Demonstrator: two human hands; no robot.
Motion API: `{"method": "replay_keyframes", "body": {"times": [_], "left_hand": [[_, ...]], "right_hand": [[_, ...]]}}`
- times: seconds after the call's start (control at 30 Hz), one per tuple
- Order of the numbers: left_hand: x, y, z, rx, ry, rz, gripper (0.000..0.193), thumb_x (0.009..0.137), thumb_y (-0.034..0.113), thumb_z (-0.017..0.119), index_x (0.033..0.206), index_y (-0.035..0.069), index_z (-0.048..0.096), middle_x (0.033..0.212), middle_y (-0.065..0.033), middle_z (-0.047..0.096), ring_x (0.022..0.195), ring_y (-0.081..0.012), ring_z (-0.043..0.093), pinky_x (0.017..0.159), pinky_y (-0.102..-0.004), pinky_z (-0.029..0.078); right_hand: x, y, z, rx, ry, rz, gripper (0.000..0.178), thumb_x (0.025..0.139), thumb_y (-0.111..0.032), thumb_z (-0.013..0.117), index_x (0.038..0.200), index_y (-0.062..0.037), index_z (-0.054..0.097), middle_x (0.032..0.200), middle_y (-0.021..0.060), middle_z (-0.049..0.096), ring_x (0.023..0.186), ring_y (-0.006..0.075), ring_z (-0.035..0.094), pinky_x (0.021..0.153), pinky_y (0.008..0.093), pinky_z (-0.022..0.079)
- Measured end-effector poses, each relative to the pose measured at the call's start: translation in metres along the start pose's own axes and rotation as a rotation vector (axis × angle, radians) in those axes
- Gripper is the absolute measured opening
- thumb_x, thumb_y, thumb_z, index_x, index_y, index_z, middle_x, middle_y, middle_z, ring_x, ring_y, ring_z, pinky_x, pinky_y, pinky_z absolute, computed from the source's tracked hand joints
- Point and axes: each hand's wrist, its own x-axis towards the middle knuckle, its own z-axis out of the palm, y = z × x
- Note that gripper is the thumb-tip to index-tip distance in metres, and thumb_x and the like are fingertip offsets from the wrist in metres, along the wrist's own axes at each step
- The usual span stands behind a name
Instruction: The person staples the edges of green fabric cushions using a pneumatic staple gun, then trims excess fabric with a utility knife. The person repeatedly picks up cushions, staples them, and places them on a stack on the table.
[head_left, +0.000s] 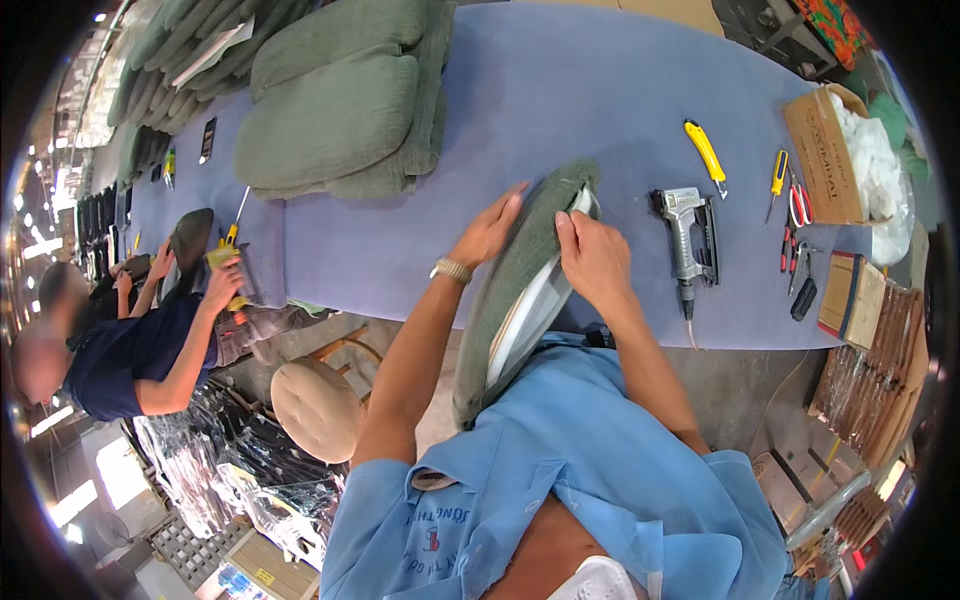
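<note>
A green fabric-covered seat cushion [521,262] stands tilted on its edge between my hands, leaning toward my body. Its pale underside, with a white layer, faces right. My right hand [597,262] is closed on the cushion's upper rim, thumb pressed on the fabric edge. Against the green face lies my left hand [487,228], its fingers stretched out along the cover. To the right of the cushion rests a silver staple gun [687,238] with a hose at its lower end.
A yellow utility knife [706,155], a screwdriver [777,180], red-handled scissors [799,203] and pliers lie at right beside a cardboard box [822,160]. Green cushions [335,110] are stacked at far left. A co-worker [140,345] works at left, near a round beige-seated chair [315,405].
</note>
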Motion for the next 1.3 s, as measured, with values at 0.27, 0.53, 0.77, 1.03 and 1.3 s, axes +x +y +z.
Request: {"method": "replay_keyframes", "body": {"times": [0.27,0.53,0.77,1.03,1.3], "left_hand": [[0.047,0.004,0.013,-0.379,-0.126,-0.098,0.071,0.11,0.059,0.028,0.163,0.012,0.032,0.167,-0.0144,0.033,0.155,-0.0277,0.029,0.127,-0.0382,0.021],[0.014,0.06,-0.008,-0.385,-0.226,-0.062,0.077,0.11,0.054,0.035,0.165,0.004,0.017,0.17,-0.0203,0.021,0.159,-0.0304,0.016,0.127,-0.0382,0.017],[-0.007,0.083,-0.002,0.076,-0.093,0.109,0.082,0.106,0.037,0.057,0.161,-0.007,0.014,0.163,-0.0348,0.025,0.154,-0.0462,0.023,0.125,-0.0457,0.024],[-0.015,0.096,0.008,0.278,0.06,0.003,0.074,0.104,0.028,0.06,0.158,-0.009,0.024,0.147,-0.0379,0.048,0.133,-0.0493,0.053,0.11,-0.047,0.044],[-0.018,0.102,0.024,0.442,0.144,-0.019,0.072,0.102,0.028,0.062,0.155,-0.008,0.03,0.137,-0.0379,0.056,0.12,-0.0506,0.061,0.101,-0.0508,0.051]], "right_hand": [[0.02,0.036,0.052,0.843,-0.043,0.03,0.044,0.111,-0.037,0.048,0.085,-0.0034,0.058,0.073,0.0006,0.054,0.071,0.0101,0.051,0.065,0.0288,0.044],[0.027,0.041,0.063,1.008,-0.08,-0.026,0.04,0.112,-0.034,0.048,0.091,-0.0024,0.061,0.076,0.001,0.055,0.073,0.0117,0.052,0.068,0.0295,0.044],[0.033,0.059,0.064,1.044,-0.177,-0.059,0.041,0.111,-0.033,0.049,0.086,-0.0024,0.06,0.074,0.001,0.052,0.072,0.012,0.052,0.068,0.0297,0.045],[0.046,0.08,-0.004,1.176,-0.447,-0.033,0.026,0.106,-0.024,0.058,0.094,-0.0023,0.066,0.087,0.0056,0.068,0.082,0.014,0.064,0.077,0.0305,0.053],[0.018,0.197,-0.014,-0.311,0.399,0.217,0.067,0.084,-0.01,0.079,0.145,-0.0075,0.05,0.132,0.0179,0.059,0.123,0.0361,0.057,0.105,0.0466,0.048]]}}
